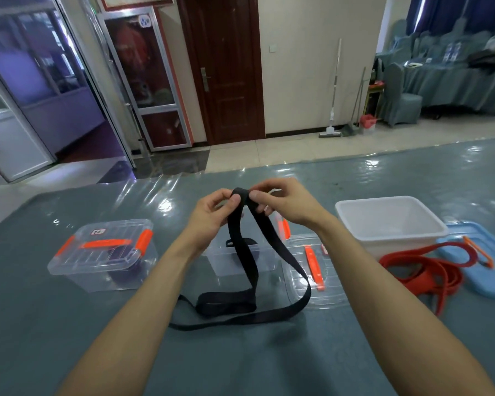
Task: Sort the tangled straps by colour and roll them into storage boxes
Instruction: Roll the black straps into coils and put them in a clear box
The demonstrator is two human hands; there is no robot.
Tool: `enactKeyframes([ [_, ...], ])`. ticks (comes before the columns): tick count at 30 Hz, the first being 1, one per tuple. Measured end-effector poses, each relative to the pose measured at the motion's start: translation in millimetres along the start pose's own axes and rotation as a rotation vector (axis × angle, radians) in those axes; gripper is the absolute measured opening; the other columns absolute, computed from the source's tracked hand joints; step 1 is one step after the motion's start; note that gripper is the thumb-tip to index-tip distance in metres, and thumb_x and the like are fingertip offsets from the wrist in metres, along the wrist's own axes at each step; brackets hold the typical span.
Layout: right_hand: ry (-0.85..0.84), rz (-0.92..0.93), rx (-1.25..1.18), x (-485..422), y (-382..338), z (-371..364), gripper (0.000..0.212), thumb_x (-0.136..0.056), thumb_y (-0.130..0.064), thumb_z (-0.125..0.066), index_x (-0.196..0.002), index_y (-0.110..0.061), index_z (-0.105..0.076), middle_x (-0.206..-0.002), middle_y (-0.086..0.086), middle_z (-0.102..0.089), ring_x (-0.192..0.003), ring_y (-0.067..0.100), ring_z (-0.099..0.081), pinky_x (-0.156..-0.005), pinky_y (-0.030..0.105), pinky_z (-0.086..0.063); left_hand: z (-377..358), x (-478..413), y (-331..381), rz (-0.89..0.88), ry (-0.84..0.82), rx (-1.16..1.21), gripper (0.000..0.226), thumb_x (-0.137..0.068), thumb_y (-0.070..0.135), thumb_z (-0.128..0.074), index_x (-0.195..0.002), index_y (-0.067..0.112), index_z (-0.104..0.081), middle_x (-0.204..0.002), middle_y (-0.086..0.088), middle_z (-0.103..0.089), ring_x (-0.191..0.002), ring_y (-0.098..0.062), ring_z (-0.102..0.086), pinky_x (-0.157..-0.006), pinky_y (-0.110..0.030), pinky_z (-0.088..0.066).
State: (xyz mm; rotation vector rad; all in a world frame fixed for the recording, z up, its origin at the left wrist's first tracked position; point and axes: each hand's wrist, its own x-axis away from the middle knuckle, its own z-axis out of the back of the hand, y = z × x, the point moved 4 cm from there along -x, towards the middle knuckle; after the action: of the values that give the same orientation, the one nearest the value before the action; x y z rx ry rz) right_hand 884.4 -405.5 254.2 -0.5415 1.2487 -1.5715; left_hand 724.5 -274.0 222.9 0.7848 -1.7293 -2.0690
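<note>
Both left hand (212, 214) and right hand (287, 204) pinch a black strap (226, 302), fingers (235, 199) curled — glossy worktop (240, 364) below. Dark door (223, 67) beyond.

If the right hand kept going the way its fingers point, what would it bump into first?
Likely the left hand: the right hand points at it across the fold of black woven strap both pinch.

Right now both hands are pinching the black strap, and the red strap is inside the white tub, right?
No. The head view shows the red strap on the table beside the white tub, not inside it. The left hand and right hand do pinch the black strap.
</note>
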Motion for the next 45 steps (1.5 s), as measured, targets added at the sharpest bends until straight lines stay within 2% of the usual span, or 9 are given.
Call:
enactKeyframes([
  [4,-0.098,-0.006,0.101,1.2,5.2,7.0,0.045,-0.089,-0.03,-0.089,-0.131,-0.022,-0.074,-0.117,0.003,-0.076,-0.101,0.02,-0.077,-0.092,0.037,-0.063,-2.5,-6.2,6.7,-0.104,-0.021,-0.13,0.04,-0.094,0.063,-0.075,-0.117,0.031,-0.08,-0.103,-0.001,-0.083,-0.105,-0.017,-0.079,-0.098,-0.031,-0.059],
  [8,-0.027,-0.015,0.343,-3.8,9.7,8.6,0.053,-0.092,-0.038,-0.084,-0.141,-0.033,-0.066,-0.132,-0.01,-0.068,-0.096,0.01,-0.075,-0.093,0.041,-0.063,4.6,-19.5,17.5,-0.132,-0.046,-0.001,0.029,-0.099,0.05,-0.075,-0.116,0.027,-0.079,-0.109,0.001,-0.08,-0.11,-0.017,-0.075,-0.107,-0.04,-0.053],
  [15,0.179,0.032,0.283,-16.3,3.9,8.9,0.014,-0.101,-0.035,-0.074,-0.103,-0.024,-0.083,-0.081,-0.005,-0.079,-0.064,0.014,-0.073,-0.069,0.041,-0.062,20.4,-25.8,34.0,-0.049,-0.149,0.205,0.056,-0.093,0.042,-0.08,-0.123,-0.002,-0.063,-0.132,-0.019,-0.064,-0.13,-0.03,-0.059,-0.127,-0.062,-0.037],
  [22,0.058,0.238,-0.031,-29.0,-37.5,19.3,0.033,-0.096,0.003,-0.07,-0.116,-0.022,-0.08,-0.101,0.002,-0.08,-0.077,0.021,-0.075,-0.07,0.03,-0.06,-10.1,-4.8,3.7,0.092,-0.28,0.012,0.084,-0.08,0.041,-0.093,-0.151,0.024,-0.051,-0.15,-0.007,-0.064,-0.143,-0.021,-0.059,-0.12,-0.045,-0.046],
  [28,0.057,0.175,-0.024,-31.0,-41.3,31.7,0.039,-0.102,0.009,-0.059,-0.115,-0.023,-0.078,-0.115,-0.004,-0.079,-0.1,0.014,-0.078,-0.09,0.033,-0.064,-10.2,-22.5,-12.7,0.039,-0.061,-0.273,0.005,-0.098,0.028,-0.081,-0.1,0.024,-0.081,-0.094,-0.006,-0.084,-0.096,-0.017,-0.081,-0.097,-0.036,-0.06],
  [32,0.102,0.018,0.081,-14.1,-13.1,34.3,0.029,-0.11,-0.038,-0.058,-0.129,-0.022,-0.072,-0.12,-0.004,-0.077,-0.089,0.014,-0.078,-0.076,0.031,-0.054,10.9,-29.9,-5.1,-0.004,0.27,-0.523,0.028,-0.1,0.009,-0.066,-0.091,0.035,-0.066,-0.065,-0.003,-0.075,-0.065,-0.016,-0.078,-0.06,-0.022,-0.057],
  [35,-0.041,-0.04,0.104,-8.4,-4.0,15.7,0.069,-0.087,-0.075,-0.072,-0.136,-0.026,-0.066,-0.115,-0.01,-0.076,-0.081,0.016,-0.08,-0.075,0.03,-0.053,22.0,-33.9,11.9,-0.111,0.319,-0.841,0.018,-0.095,0.017,-0.064,-0.095,0.034,-0.069,-0.072,0.006,-0.069,-0.068,-0.023,-0.072,-0.061,-0.037,-0.057],
  [41,0.03,-0.01,-0.498,-42.5,-26.9,13.1,0.041,-0.092,-0.015,-0.085,-0.12,0.007,-0.065,-0.097,0.012,-0.078,-0.089,0.036,-0.079,-0.078,0.035,-0.063,45.7,-36.0,64.7,-0.254,0.389,-1.105,0.015,-0.085,0.043,-0.076,-0.095,0.041,-0.065,-0.079,0.017,-0.069,-0.08,-0.018,-0.07,-0.067,-0.032,-0.053],
  [45,0.036,0.127,-0.625,-61.9,-71.3,24.0,0.03,-0.094,-0.009,-0.081,-0.121,-0.006,-0.071,-0.107,0.019,-0.076,-0.096,0.036,-0.076,-0.091,0.041,-0.062,55.8,-39.2,87.0,-0.066,-0.097,-0.518,0.061,-0.078,0.064,-0.09,-0.131,0.05,-0.063,-0.11,0.008,-0.078,-0.098,-0.014,-0.077,-0.086,-0.033,-0.062],
])
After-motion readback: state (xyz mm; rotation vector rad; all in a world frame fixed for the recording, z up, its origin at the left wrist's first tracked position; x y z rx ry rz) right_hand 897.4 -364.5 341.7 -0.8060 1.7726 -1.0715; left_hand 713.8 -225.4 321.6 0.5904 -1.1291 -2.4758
